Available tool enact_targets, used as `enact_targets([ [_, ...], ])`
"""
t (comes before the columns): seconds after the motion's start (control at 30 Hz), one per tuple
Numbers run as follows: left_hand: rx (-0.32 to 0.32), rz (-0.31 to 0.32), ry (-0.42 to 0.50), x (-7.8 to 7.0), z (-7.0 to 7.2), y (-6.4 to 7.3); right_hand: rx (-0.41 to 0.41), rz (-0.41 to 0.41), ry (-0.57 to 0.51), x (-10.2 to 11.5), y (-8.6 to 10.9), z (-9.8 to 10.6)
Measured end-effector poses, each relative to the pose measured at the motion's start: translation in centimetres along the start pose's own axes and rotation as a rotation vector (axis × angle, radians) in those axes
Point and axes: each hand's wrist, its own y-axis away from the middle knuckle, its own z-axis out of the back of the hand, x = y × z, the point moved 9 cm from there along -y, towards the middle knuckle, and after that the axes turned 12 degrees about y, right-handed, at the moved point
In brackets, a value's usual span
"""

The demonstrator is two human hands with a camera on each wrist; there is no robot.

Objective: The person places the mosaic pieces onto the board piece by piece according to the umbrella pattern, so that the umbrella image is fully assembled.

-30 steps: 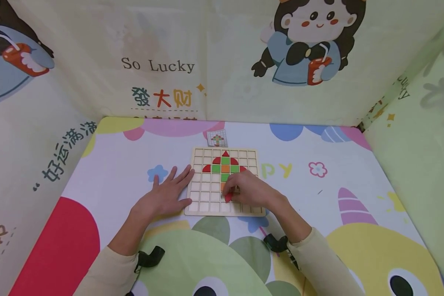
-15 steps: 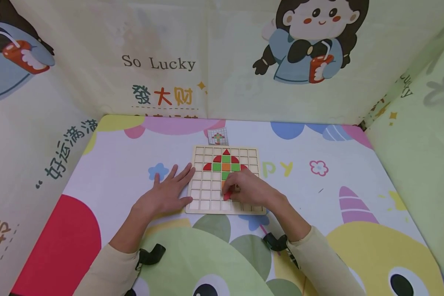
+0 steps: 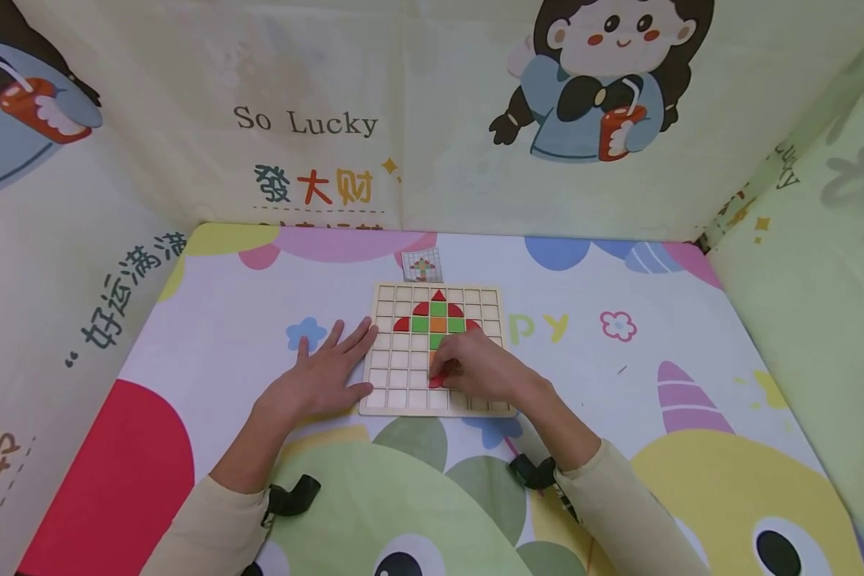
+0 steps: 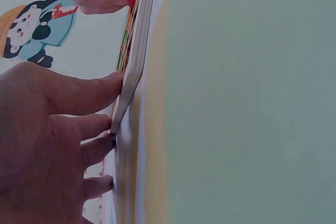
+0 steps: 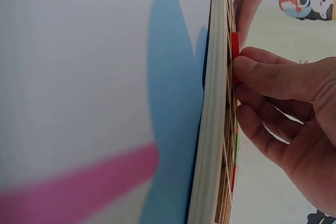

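Note:
A wooden grid board point(image 3: 396, 400) lies on the table, its cells partly filled with red, green and orange tiles that form a tree-like pattern. My right hand point(image 3: 482, 368) is over the board's lower middle, thumb and fingertips pinching a red tile point(image 3: 436, 383) at a cell below the orange one. In the right wrist view the red tile point(image 5: 235, 43) stands slightly proud of the grid at the thumb tip. My left hand point(image 3: 320, 376) has its fingers spread, with fingertips and thumb against the board's left edge. The left thumb point(image 4: 100, 90) touches the board's side in the left wrist view.
A small pattern card point(image 3: 422, 266) showing a similar coloured figure lies just behind the board. The tabletop cover point(image 3: 583, 360) has printed cartoon shapes, and printed cloth walls point(image 3: 446, 192) rise at the back and sides.
The red tile has shifted slightly left and now sits flatter at its cell, with my right fingers still on it. My left hand stays at the board's edge.

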Motion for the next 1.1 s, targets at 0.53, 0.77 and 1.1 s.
enact_targets([
  [0.53, 0.005, 0.007, 0.007, 0.06, 0.02, 0.01, 0.01, -0.014, 0.002, 0.05, 0.04, -0.13],
  [0.77, -0.002, 0.003, 0.01, 0.08, 0.01, 0.0, 0.011, -0.017, 0.007, -0.02, 0.08, -0.2],
  [1.1, 0.004, -0.001, 0.008, 0.19, 0.0, -0.29, 0.005, -0.005, 0.034, 0.0, 0.01, 0.14],
])
